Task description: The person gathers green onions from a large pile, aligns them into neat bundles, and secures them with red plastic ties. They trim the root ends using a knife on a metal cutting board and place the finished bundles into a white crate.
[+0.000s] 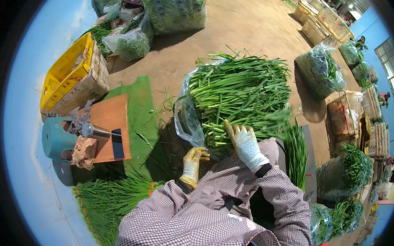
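Note:
A large heap of long green leafy stalks (240, 88), pale at their cut ends, lies before me on a clear plastic bag (184, 112). My right hand (246, 146), in a light glove with stained fingertips, rests on the near stalks with fingers stretched over the pale ends; whether it grips any is unclear. My left hand (194, 162), gloved too, is beside the bag's near edge, its fingers half curled with no stalk visible in them. A smaller bunch of green stalks (296, 155) lies on a dark board to my right. Banded bundles (116, 191) are at the lower left.
On the left, an orange-brown board (102, 119) bears a phone (117, 144) and a steel flask (95, 131), near a blue-green stool (55, 137) and a yellow crate (68, 76). Filled plastic bags (319, 70) and pale crates (344, 112) stand on the right; a person (362, 40) is far off.

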A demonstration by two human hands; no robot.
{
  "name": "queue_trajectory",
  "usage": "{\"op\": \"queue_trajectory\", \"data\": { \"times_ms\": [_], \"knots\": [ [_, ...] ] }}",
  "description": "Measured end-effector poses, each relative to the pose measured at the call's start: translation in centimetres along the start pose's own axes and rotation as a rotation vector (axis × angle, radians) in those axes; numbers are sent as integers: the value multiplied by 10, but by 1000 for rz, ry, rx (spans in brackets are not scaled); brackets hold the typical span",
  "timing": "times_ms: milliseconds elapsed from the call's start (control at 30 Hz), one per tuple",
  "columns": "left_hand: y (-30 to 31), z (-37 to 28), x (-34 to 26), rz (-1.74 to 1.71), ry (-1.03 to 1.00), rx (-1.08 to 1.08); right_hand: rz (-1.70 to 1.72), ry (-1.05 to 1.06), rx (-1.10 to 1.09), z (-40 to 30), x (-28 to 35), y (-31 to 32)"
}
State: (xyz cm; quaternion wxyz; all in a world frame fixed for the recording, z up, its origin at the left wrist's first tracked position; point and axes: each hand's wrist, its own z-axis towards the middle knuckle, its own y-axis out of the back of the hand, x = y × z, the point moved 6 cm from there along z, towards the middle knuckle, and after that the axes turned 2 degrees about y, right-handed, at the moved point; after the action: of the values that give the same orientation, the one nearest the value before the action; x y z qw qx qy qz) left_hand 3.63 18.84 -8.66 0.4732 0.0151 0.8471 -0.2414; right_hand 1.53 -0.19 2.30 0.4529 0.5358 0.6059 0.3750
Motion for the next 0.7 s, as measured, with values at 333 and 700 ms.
{"op": "queue_trajectory", "data": {
  "times_ms": [333,700],
  "knots": [
    [0,-1,-7,-15,-31,45,102,28,-257,12,8,-12],
    [-41,-8,-49,222,-351,148,895,-100,-705,-24,-118,39]
  ]
}}
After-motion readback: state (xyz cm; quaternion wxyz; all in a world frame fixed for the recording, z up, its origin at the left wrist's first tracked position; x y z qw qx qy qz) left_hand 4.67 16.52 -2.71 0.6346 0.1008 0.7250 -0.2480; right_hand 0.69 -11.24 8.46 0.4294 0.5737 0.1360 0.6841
